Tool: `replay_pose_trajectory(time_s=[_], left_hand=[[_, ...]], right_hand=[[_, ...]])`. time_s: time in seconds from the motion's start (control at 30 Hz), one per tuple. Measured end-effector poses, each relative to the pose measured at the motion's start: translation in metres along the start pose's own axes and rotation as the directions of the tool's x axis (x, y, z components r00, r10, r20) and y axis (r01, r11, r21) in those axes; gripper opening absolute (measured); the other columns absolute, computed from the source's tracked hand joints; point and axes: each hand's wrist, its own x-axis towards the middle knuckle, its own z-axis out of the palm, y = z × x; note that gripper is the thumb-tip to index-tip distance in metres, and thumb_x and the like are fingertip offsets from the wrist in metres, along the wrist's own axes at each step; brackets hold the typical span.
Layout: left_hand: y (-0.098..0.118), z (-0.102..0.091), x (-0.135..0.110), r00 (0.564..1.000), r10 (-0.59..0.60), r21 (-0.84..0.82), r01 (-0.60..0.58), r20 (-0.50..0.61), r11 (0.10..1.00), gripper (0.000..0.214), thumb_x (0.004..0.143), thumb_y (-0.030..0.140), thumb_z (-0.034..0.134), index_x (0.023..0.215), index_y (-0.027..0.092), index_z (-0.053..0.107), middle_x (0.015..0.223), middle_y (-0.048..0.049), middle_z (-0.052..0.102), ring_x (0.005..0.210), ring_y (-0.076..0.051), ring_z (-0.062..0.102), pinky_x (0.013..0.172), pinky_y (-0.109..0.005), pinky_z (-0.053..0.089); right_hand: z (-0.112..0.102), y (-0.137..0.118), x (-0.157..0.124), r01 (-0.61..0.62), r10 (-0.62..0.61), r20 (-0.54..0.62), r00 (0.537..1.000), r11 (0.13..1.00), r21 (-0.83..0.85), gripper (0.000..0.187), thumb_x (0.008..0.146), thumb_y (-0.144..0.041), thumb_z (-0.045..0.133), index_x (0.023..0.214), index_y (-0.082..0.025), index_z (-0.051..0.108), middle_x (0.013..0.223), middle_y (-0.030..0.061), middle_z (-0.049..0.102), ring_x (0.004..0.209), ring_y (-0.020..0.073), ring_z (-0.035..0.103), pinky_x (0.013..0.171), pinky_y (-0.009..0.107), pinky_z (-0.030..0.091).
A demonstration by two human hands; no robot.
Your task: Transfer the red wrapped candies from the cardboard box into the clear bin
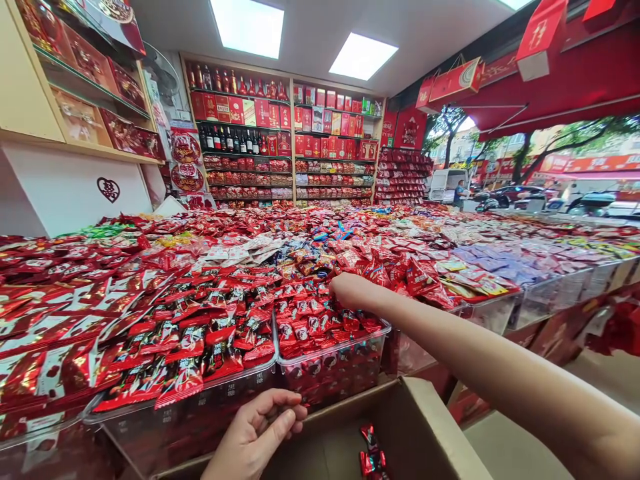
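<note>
My right arm reaches across from the right, and my right hand (347, 291) is down among wrapped candies at the back of a clear bin of small red candies (313, 320). Its fingers are hidden behind the hand and the wrappers. My left hand (263, 430) hovers over the near left edge of an open cardboard box (425, 417). Its fingers curl in toward the thumb, and whatever may lie in the palm is out of sight. Inside the box lie a few shiny red wrapped candies (370, 457). Left of the small-candy bin is one of larger red-and-black packets (215, 333).
Clear bins heaped with candy packets spread to both sides, with purple packets (500, 263) at right. Shelves (293, 143) of bottles and red boxes line the back wall. Red gift boxes (543, 40) hang overhead at right. A person (459, 193) stands outside near the street.
</note>
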Motion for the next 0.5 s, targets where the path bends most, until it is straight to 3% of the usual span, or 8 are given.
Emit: replay_pose_trajectory(time_s=[0.13,0.2,0.27,0.3,0.37,0.43,0.5], left_hand=[[0.002,0.003,-0.001,0.999,-0.007,-0.015,0.007,-0.04,1.0,0.03,0.061,0.042,0.07,0.081,0.02,0.067,0.076,-0.004,0.072,0.069,-0.015,0.062,0.066,-0.023,0.048],[0.002,0.004,-0.002,0.997,0.007,-0.023,-0.008,-0.072,1.0,0.031,0.059,0.043,0.071,0.079,0.02,0.067,0.073,-0.0039,0.072,0.067,-0.015,0.062,0.064,-0.023,0.048],[0.001,0.004,-0.002,0.997,0.012,-0.02,-0.014,-0.081,1.0,0.032,0.058,0.044,0.071,0.077,0.019,0.067,0.072,-0.004,0.072,0.065,-0.015,0.062,0.062,-0.023,0.048],[0.001,0.004,-0.002,0.997,0.015,-0.017,-0.016,-0.08,1.0,0.031,0.058,0.044,0.071,0.077,0.019,0.067,0.072,-0.004,0.072,0.065,-0.015,0.062,0.062,-0.023,0.048],[0.001,0.004,-0.002,0.998,0.011,-0.01,-0.011,-0.058,1.0,0.031,0.059,0.043,0.07,0.078,0.019,0.067,0.073,-0.004,0.072,0.066,-0.015,0.062,0.064,-0.024,0.048],[0.001,0.004,-0.002,0.999,0.009,-0.006,-0.01,-0.051,1.0,0.031,0.06,0.043,0.07,0.079,0.019,0.067,0.074,-0.0042,0.072,0.067,-0.015,0.062,0.065,-0.024,0.048],[0.001,0.004,-0.002,0.998,0.011,-0.008,-0.012,-0.068,1.0,0.032,0.06,0.043,0.07,0.079,0.019,0.067,0.074,-0.0046,0.072,0.068,-0.016,0.063,0.065,-0.024,0.048]], right_hand=[[-0.006,0.001,-0.006,-0.014,0.018,-0.052,0.998,0.997,0.077,0.027,0.07,-0.005,0.048,0.087,-0.014,0.066,0.084,0.0115,0.067,0.08,0.0203,0.061,0.069,0.024,0.043],[-0.017,-0.003,-0.021,-0.023,0.036,-0.119,0.992,0.994,0.11,0.027,0.073,-0.007,0.046,0.09,-0.014,0.065,0.09,0.0105,0.066,0.085,0.0189,0.06,0.073,0.024,0.042],[-0.025,-0.016,-0.046,0.044,0.001,-0.182,0.983,0.968,0.246,0.026,0.076,-0.01,0.045,0.092,-0.015,0.064,0.091,0.0076,0.066,0.085,0.0165,0.059,0.074,0.023,0.041],[-0.025,-0.025,-0.062,0.12,-0.049,-0.194,0.98,0.919,0.375,0.025,0.076,-0.013,0.046,0.092,-0.016,0.064,0.089,0.0053,0.066,0.081,0.015,0.059,0.073,0.023,0.042],[-0.015,-0.048,-0.094,0.271,-0.26,-0.119,0.958,0.688,0.673,0.021,0.075,-0.016,0.05,0.089,-0.02,0.065,0.083,0.0,0.066,0.075,0.0127,0.059,0.069,0.021,0.043],[0.008,-0.076,-0.121,0.168,-0.408,0.027,0.913,0.435,0.885,0.02,0.077,-0.02,0.051,0.091,-0.026,0.064,0.087,-0.0031,0.065,0.073,0.0119,0.058,0.066,0.022,0.045],[0.037,-0.106,-0.14,0.102,-0.411,0.083,0.908,0.408,0.907,0.019,0.08,-0.026,0.051,0.096,-0.023,0.06,0.102,0.002,0.059,0.081,0.0134,0.057,0.066,0.025,0.047]])
